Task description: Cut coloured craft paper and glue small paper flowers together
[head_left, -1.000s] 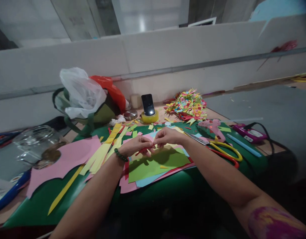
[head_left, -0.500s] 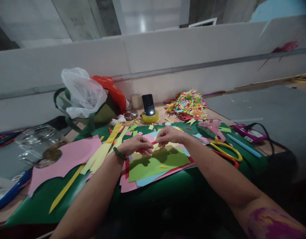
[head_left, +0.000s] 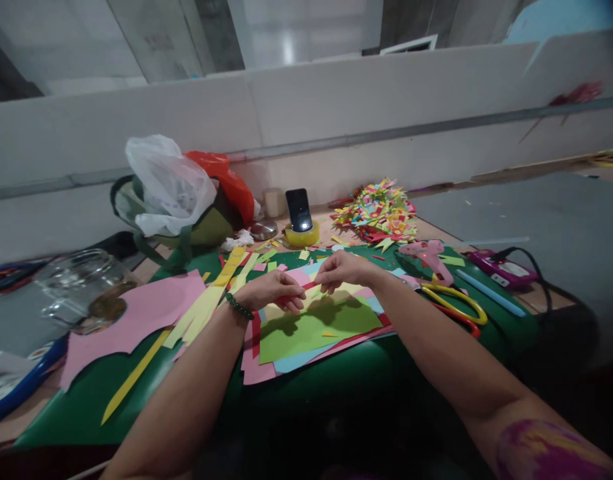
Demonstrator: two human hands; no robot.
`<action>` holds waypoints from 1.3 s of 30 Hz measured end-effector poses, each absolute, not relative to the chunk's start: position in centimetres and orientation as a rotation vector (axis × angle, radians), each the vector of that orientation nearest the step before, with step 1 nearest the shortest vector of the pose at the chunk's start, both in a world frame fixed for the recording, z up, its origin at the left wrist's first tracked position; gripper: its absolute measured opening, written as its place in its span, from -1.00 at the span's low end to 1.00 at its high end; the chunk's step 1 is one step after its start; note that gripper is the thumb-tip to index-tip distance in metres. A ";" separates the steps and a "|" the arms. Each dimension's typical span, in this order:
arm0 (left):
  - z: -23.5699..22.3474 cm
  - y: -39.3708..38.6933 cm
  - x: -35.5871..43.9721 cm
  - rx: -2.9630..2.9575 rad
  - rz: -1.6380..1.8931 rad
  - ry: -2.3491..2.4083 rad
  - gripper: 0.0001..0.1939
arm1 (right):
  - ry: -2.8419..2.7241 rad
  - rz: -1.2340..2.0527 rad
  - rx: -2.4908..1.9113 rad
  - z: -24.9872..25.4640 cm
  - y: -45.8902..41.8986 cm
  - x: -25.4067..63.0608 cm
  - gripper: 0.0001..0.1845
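My left hand and my right hand meet just above a stack of coloured paper sheets, a green sheet on top. Both pinch a small red paper strip held between their fingertips. A green bead bracelet circles my left wrist. The sheets lie on a green cutting mat.
Scissors with yellow and red handles and a pink glue gun lie right of my hands. A heap of cut paper bits, a phone on a tape roll, plastic bags, a glass jar, pink paper and yellow strips surround them.
Both hands stay pinched on the red strip and have lifted slightly and drawn a little apart. The view has shifted slightly.
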State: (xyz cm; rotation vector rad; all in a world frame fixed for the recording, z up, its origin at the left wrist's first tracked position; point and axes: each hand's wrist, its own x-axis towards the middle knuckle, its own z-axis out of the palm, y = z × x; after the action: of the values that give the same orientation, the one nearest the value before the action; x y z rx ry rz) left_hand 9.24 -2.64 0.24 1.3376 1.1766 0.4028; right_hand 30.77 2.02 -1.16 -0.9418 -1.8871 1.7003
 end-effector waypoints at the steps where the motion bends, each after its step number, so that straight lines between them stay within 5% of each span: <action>1: 0.3 -2.7 9.3 1.337 0.408 1.182 -0.61 | -1.885 1.695 -0.946 -1.1 2.0 30.8 -0.53; 39: 0.4 -2.7 8.8 1.540 0.388 1.125 -0.54 | -1.882 1.715 -0.967 -1.3 1.5 29.8 -0.60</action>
State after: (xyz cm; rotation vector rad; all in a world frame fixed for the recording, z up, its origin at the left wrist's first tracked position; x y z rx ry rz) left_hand 8.81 -2.71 0.35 1.5396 1.1251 0.3877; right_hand 29.84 1.47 -1.34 -0.9666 -1.8823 1.7150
